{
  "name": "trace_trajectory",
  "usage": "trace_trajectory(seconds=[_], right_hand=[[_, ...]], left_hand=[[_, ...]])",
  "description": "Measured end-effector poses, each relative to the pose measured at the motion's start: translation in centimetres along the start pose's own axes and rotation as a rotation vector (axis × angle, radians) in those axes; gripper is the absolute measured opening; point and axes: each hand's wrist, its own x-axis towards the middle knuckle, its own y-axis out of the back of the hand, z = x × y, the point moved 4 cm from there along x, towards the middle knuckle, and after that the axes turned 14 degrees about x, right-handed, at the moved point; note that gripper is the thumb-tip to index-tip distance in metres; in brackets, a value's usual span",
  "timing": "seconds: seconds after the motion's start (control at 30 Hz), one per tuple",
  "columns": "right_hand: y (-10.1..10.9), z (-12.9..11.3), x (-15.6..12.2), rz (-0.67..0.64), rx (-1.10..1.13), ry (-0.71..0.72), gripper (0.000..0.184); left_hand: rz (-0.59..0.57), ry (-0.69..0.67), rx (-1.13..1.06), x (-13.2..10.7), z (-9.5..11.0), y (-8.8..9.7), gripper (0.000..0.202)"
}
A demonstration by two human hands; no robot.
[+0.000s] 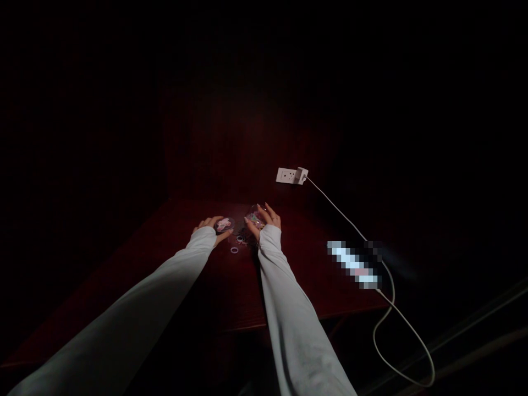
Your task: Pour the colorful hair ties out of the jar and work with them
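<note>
My left hand (206, 224) is closed around the edge of a round clear lid (224, 224) with a pink and white design on it. To its right, my right hand (270, 218) grips a small clear tub (252, 212) that has colourful bits inside. Between and below the hands lies a small pile of dark and light elastic hair ties (244, 237). One pale hair tie (234, 250) sits apart, nearer to me. Dim light hides the finer details of the tub's contents.
The hands are over a dark red wooden table (206, 291). A white wall socket (285, 175) holds a charger (302, 175). Its white cable (342, 213) runs to a blurred-out lit device (352, 265) on the right and loops past the table edge.
</note>
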Motion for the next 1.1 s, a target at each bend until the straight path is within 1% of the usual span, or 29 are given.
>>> trace_trajectory(seconds=[0.07, 0.27, 0.37, 0.57, 0.77, 0.97, 1.1], right_hand=[[-0.02, -0.35, 0.04, -0.008, 0.003, -0.009, 0.057], [-0.06, -1.0, 0.21, 0.023, 0.021, -0.036, 0.056], [0.05, -0.98, 0.27, 0.055, 0.017, -0.042, 0.056], [0.31, -0.87, 0.36, 0.077, 0.033, -0.018, 0.057], [0.24, -0.91, 0.17, 0.039, 0.021, -0.035, 0.055], [0.36, -0.74, 0.22, 0.033, 0.016, -0.002, 0.057], [0.24, -0.85, 0.22, 0.007, -0.002, -0.022, 0.055]], left_hand=[[0.005, -0.009, 0.0, 0.06, -0.03, -0.07, 0.054], [0.018, -0.007, 0.001, 0.25, -0.17, -0.37, 0.055], [0.019, -0.007, -0.002, 0.22, -0.15, -0.36, 0.055], [0.005, -0.004, 0.005, 0.06, -0.06, -0.12, 0.054], [-0.017, -0.003, 0.014, 0.03, 0.02, -0.09, 0.057], [0.039, -0.003, 0.022, 0.16, -0.19, -0.37, 0.054], [0.029, -0.012, 0.026, 0.28, -0.25, -0.49, 0.054]])
